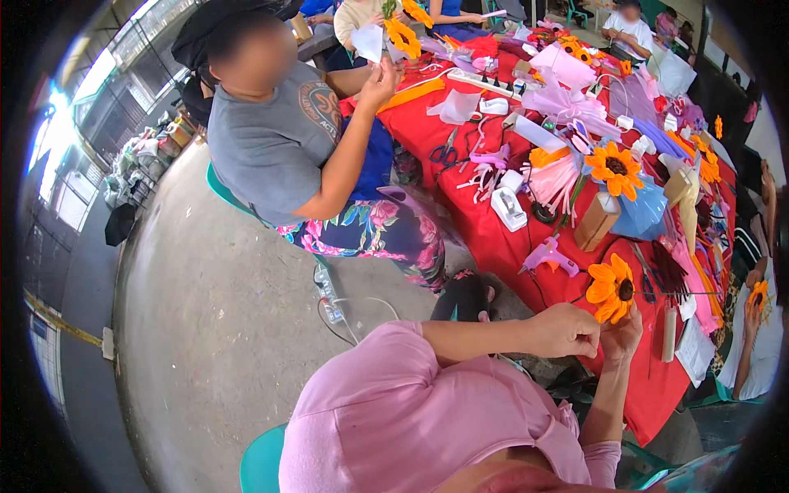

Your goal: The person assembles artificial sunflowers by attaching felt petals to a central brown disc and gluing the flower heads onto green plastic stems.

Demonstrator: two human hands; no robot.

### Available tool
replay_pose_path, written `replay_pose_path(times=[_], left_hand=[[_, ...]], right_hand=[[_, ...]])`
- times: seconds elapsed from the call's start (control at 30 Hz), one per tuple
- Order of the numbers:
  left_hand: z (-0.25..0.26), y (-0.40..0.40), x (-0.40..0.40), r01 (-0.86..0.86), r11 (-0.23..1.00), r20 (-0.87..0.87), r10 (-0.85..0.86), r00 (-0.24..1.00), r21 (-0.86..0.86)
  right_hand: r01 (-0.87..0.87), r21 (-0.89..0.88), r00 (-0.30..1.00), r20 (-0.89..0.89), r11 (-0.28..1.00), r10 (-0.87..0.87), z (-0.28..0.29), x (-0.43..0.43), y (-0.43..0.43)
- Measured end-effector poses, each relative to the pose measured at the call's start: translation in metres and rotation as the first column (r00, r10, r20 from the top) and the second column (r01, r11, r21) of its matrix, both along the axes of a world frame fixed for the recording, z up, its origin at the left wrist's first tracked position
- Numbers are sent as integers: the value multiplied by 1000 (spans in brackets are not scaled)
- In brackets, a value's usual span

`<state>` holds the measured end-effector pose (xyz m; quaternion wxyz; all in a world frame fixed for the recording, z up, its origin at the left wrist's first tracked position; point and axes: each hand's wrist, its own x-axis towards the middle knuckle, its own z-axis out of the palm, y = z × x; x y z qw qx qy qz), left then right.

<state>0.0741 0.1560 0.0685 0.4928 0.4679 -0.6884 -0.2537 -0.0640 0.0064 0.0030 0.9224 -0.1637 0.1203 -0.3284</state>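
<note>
An orange artificial sunflower (610,289) with fuzzy petals and a dark brown centre is in my right hand (621,338), held above the table's near edge. A thin dark stem or wire runs rightward from beside the flower. My left hand (564,331) is just left of it, its fingers curled; whether something small is pinched there is hidden. Beyond my hands, a lilac glue gun (550,256) lies on the red tablecloth (493,246). Another sunflower (614,167) rises beside a cardboard box (596,222) and blue wrapping (644,206).
A white tape dispenser (509,209), scissors (444,154), a second glue gun (491,156) and a power strip (484,83) crowd the table. At the left sits a co-worker (277,148) holding flowers and white paper. Another power strip with cords (328,293) lies on the floor.
</note>
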Motion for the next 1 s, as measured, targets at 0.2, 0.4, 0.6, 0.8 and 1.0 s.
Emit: replay_pose_path(times=[0.2,0.4,0.6,0.8,1.0], left_hand=[[10,-3,8,-181,981,143,189,971,-71],[-12,1,62,-560,826,147,563,813,-68],[-22,-14,72,-493,838,413,544,730,-233],[2,-39,68,-172,909,455,345,821,-379],[17,-42,67,86,928,635,179,752,-363]], right_hand=[[5,-74,1000,26,997,-3,0,-7,-6],[-44,14,997,70,999,43,4,1,-6],[9,113,994,106,993,-21,17,-14,5],[-160,226,983,130,961,133,19,-4,34],[-193,331,978,143,924,153,15,1,46]])
